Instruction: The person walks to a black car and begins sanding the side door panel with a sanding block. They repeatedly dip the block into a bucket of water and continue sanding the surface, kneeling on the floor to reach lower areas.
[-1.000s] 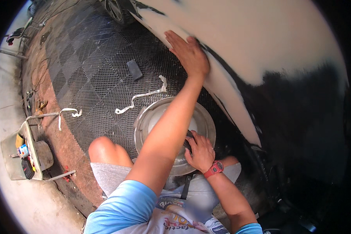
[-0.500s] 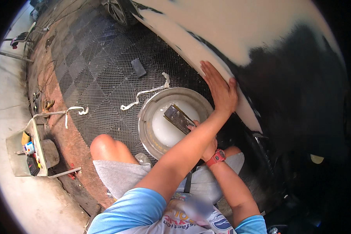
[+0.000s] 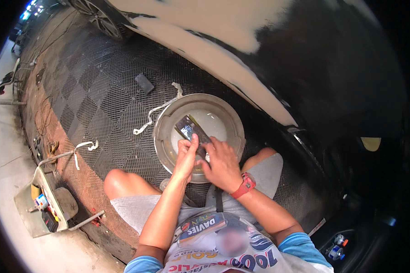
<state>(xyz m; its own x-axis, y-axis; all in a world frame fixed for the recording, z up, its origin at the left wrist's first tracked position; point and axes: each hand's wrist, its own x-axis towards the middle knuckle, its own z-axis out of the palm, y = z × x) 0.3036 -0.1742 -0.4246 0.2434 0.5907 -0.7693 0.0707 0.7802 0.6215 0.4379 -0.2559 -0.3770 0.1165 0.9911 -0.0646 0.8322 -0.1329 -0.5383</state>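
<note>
A dark, flat sanding block [image 3: 185,126] with yellowish edges is held at a slant above a round, pale basin [image 3: 234,134]. Cloudy whitish water [image 3: 209,117] lies in the basin. My left hand [image 3: 185,157] grips the block's near left side, its thumb lying along the top. My right hand [image 3: 224,166], with a red watch [image 3: 245,184] on the wrist, closes round the block's near right part; some of its fingers are hidden. To the right stands a car's side panel [image 3: 241,82], beige in patches and black elsewhere, with neither hand touching it.
A dark rectangular block [image 3: 144,83] and a white strip [image 3: 150,117] lie on the black grid mat [image 3: 100,100] beyond the basin. At the left, a pale plastic seat [image 3: 25,204] holds several small items. A car wheel [image 3: 98,18] is at the far end.
My left hand has come off the car panel and down to the block over the basin. My right hand still has the block. The view has shifted somewhat to the right.
</note>
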